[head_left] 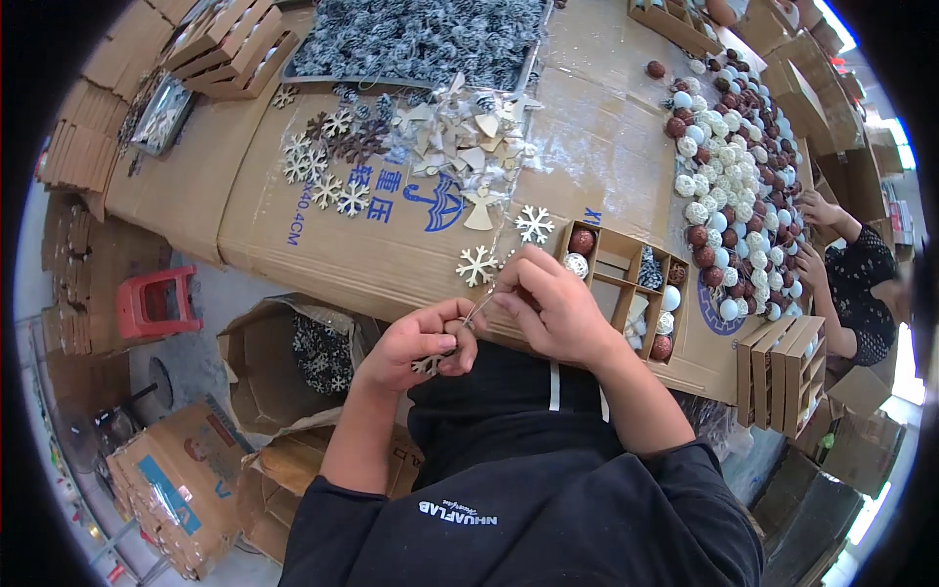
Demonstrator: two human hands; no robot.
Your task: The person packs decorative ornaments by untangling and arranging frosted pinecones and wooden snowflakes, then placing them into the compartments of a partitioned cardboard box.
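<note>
Head view, from the left: a red stool [155, 301] stands on the floor below the table edge, with open cartons [293, 362] beside it near the person's left arm. On the cardboard-covered table [245, 215], stacked wooden trays [235, 44] sit at the far left, and a heap of frosted pine cones [421, 39] lies in a flat tray further in. Nearer, a scatter of white and dark wooden snowflakes [328, 161] lies next to a pile of pale wooden cut-outs [469, 132].

The left hand [416, 347] is closed, thumb and fingers pinching a small wooden ornament [428, 365] just off the table's near edge, in front of the person's chest. A thin string [479, 308] runs from it up to the right hand [553, 303], whose fingertips are narrowly pinched on the string's upper end. The 2 hands are close together, almost touching. 2 loose white snowflakes [477, 265] lie on the table just beyond them.

Right of the right hand sits a compartment box [626, 284] holding red and white balls. Further right, a broad spread of red and white balls [729, 176] covers the table. At the right edge another person's hands [812, 235] rest among the balls, with more wooden trays [782, 372] below.
</note>
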